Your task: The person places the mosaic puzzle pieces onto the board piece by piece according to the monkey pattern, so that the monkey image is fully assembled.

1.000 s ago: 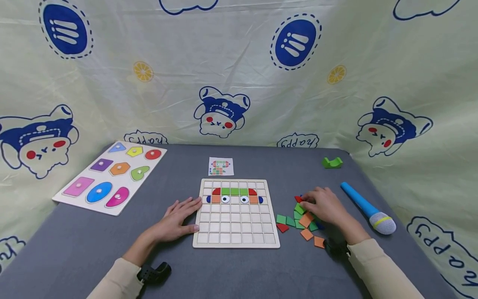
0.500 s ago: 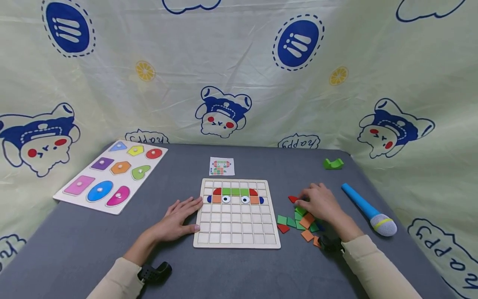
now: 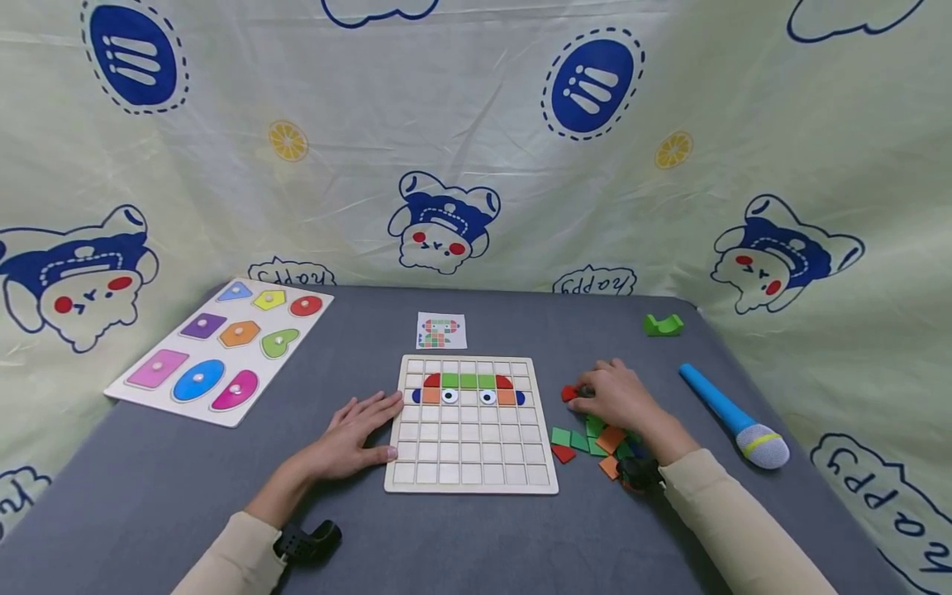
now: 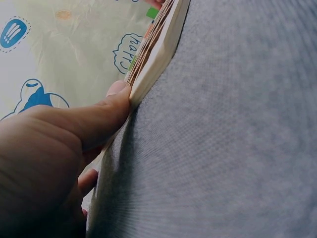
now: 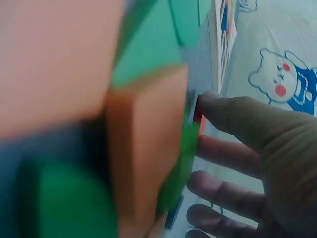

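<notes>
A square wooden grid board [image 3: 470, 483] lies mid-table, its upper rows set with red, green, orange and blue tiles and two eye tiles. My left hand [image 3: 351, 438] rests beside it, straight fingers and thumb touching the left edge; the left wrist view has the thumb [image 4: 106, 114] against that edge. Right of the board, my right hand [image 3: 621, 401] pinches a small red tile [image 3: 568, 393] between thumb and index finger, low over the table. In the right wrist view, the red tile [image 5: 200, 116] shows between those fingertips. Loose green tiles [image 3: 561, 436] and orange tiles [image 3: 611, 438] lie beneath the hand.
A small pattern card [image 3: 441, 331] lies behind the board. At the left is a white shape-puzzle board [image 3: 167, 405]. A blue toy microphone [image 3: 732, 413] and a green curved block [image 3: 662, 325] lie at the right. Another red tile [image 3: 563, 454] sits near the board's right edge.
My right hand has moved left toward the board, and the red tile has travelled with it, away from the pile. The left hand and board have stayed in place.
</notes>
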A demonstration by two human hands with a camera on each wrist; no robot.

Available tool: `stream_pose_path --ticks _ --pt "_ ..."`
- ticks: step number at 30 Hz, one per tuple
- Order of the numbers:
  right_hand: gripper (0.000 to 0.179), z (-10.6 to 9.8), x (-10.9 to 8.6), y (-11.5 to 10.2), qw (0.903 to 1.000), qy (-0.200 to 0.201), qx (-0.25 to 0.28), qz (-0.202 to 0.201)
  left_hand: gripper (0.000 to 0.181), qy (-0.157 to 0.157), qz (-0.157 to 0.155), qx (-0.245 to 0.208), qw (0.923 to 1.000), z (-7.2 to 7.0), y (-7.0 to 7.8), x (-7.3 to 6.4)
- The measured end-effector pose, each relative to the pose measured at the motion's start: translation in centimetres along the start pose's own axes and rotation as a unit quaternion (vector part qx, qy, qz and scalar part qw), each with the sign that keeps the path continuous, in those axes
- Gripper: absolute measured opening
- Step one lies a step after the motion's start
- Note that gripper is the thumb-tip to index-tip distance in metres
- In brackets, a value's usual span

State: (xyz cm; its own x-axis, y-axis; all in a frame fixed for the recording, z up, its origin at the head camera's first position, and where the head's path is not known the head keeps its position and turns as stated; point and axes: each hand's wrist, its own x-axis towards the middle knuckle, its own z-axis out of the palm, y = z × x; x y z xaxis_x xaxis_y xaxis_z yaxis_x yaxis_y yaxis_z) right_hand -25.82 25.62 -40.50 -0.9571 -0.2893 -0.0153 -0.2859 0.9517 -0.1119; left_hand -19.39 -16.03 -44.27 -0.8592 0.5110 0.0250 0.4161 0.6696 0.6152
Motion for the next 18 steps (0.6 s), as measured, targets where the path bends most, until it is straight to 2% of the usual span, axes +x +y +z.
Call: stream_pose_path --ticks 6,13,18 --pt "0.034 0.35 0.53 -0.96 0.9998 -0.001 -0.02 -0.007 0.072 0.0 0.003 0.0 1.0 -0.07 0.06 0.13" --pt "0.026 0.42 0.52 -1.04 0.9999 0.009 -0.007 0.0 0.072 0.001 0.002 0.001 1.0 -0.11 -0.04 0.17" --pt "0.026 0.45 0.21 -1.09 0.9997 0.02 0.002 -0.013 0.073 -0.002 0.0 0.001 1.0 0.02 -0.15 0.09"
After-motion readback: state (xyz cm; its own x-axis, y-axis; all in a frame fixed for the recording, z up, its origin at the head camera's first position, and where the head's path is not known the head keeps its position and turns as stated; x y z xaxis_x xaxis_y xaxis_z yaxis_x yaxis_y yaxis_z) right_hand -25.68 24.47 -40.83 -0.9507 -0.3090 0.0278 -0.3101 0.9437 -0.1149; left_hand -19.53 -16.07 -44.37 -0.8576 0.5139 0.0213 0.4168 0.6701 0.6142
